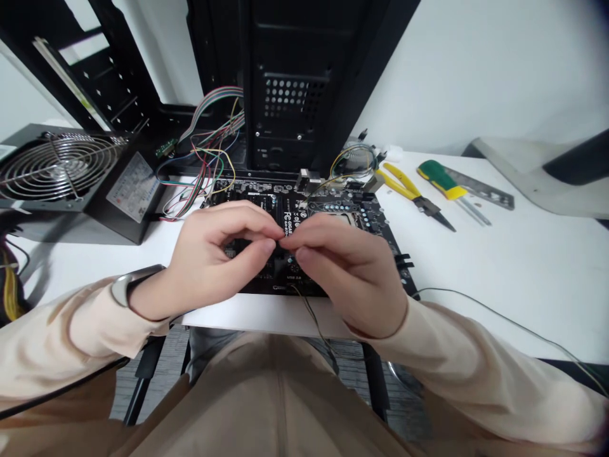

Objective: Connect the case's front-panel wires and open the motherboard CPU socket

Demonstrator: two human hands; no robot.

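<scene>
A black computer motherboard [380, 222] lies flat on the white table in front of me, partly covered by my hands. Over its middle, my left hand [214, 254] has thumb and forefinger pinched together. My right hand [352, 266] is pinched as well, its fingertips meeting those of the left. Whatever the two pinches hold, if anything, is too small or hidden between the fingertips. A thin dark cable [307, 301] runs from the board's near edge over the table edge.
Behind the board stands an open black computer case [295, 51], with loose coloured wires [214, 158] hanging from it. On the left sits a power supply [133, 190] with a fan grille. Yellow-handled pliers [404, 187] and a green-and-yellow screwdriver [440, 181] lie to the right beside a metal strip [485, 190].
</scene>
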